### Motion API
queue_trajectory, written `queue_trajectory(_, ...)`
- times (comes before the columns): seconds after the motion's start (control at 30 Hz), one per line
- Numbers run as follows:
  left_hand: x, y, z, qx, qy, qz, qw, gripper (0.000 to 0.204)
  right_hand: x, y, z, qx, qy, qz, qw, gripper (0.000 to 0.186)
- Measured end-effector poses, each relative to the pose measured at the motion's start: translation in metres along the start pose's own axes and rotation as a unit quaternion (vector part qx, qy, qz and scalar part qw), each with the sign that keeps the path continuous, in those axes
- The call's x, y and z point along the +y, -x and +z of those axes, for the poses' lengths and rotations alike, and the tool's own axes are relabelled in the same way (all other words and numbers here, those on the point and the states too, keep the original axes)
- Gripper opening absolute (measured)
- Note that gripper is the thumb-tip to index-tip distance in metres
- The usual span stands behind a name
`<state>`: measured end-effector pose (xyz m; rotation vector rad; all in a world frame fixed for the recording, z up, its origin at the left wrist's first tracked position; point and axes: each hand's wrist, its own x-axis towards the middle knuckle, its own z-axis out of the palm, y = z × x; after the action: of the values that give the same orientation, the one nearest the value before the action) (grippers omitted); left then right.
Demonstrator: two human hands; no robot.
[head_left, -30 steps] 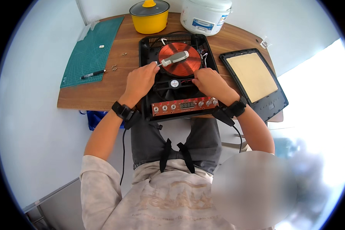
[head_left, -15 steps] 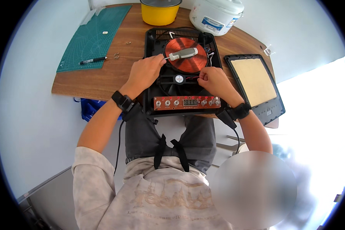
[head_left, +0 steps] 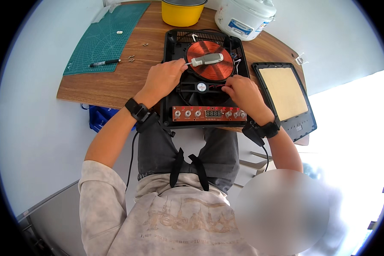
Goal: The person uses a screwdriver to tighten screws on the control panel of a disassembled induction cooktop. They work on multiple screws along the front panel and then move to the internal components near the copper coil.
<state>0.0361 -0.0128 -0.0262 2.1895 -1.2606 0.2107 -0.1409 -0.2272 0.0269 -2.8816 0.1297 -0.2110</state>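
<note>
Casing (head_left: 209, 124) opened, parts in place

At the near edge of the worktop (head_left: 85, 91), the black casing is uncovered; coil (head_left: 213, 71), fan (head_left: 201, 87) and control board (head_left: 213, 114) are seated inside. The cover (head_left: 292, 127) is laid along the right edge; small screws (head_left: 131, 56) are left loose. The screwdriver (head_left: 207, 59) is gripped by its shaft in the left hand (head_left: 164, 79). Whether the red wires (head_left: 216, 85) are pinched by the curled right hand (head_left: 243, 91) cannot be told. Compared with a second ago, both hands are held much alike; less of the yellow pot (head_left: 183, 16) is shown.

Head view shifted: yellow pot (head_left: 182, 15) higher in view, lid knob now cut off. Right hand (head_left: 244, 94) slightly more curled.
</note>
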Motion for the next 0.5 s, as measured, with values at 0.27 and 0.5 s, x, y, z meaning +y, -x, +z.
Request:
queue_trajectory(0.27,0.0006,0.0003,0.0007,0.046,-0.013,0.03,0.998,0.018,-0.0022,-0.0025,-0.0045,-0.024,0.014,0.006,1.0,0.013)
queue_trajectory(0.5,-0.0029,0.0018,-0.0002,0.005,-0.011,0.006,1.0,0.017,-0.0049,0.0003,-0.0052,0.004,-0.053,0.011,0.999,0.008)
